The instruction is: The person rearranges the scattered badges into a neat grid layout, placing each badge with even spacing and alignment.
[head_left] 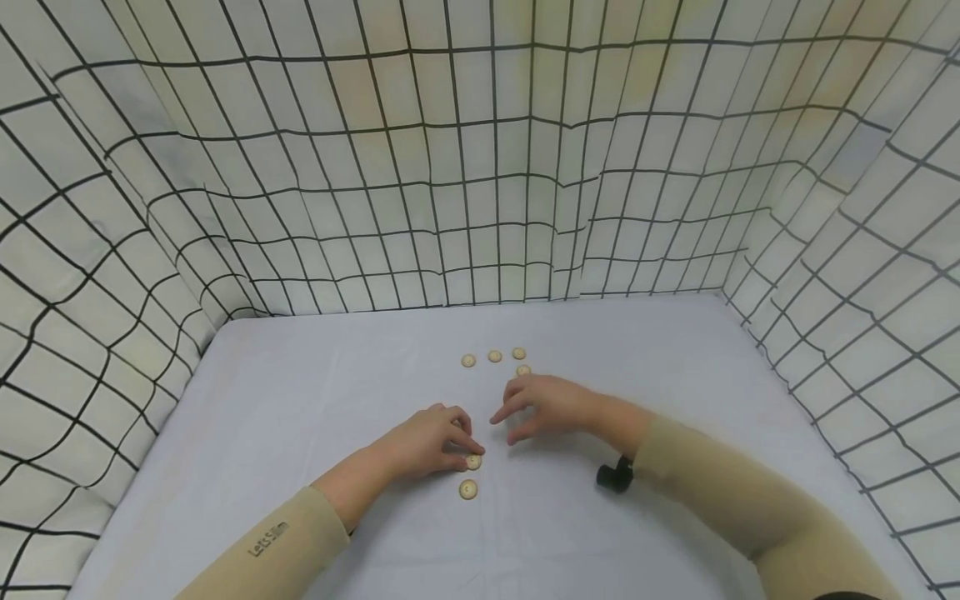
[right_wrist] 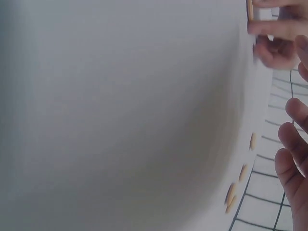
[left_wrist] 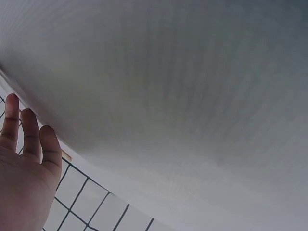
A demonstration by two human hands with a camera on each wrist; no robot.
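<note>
My left hand (head_left: pixel 427 442) is low over the white cloth, thumb and forefinger pinching the edges of a round beige button (head_left: pixel 473 462). That button shows edge-on between the fingers in the right wrist view (right_wrist: pixel 250 10). Just nearer to me lies a second button (head_left: pixel 468 489), face up and apart from the hand. To the right, my right hand (head_left: pixel 551 406) hovers with fingers spread and loosely bent, holding nothing. Past its knuckles is a button (head_left: pixel 523 370), partly covered by the hand. In the left wrist view only some fingers and the palm (left_wrist: pixel 24 187) show.
Farther back, three more buttons lie in a loose row: a left one (head_left: pixel 468 360), a middle one (head_left: pixel 495 356) and a right one (head_left: pixel 519 353). White walls with a black grid (head_left: pixel 480 167) enclose the table (head_left: pixel 322 375). A black device (head_left: pixel 615 475) sits at the right wrist.
</note>
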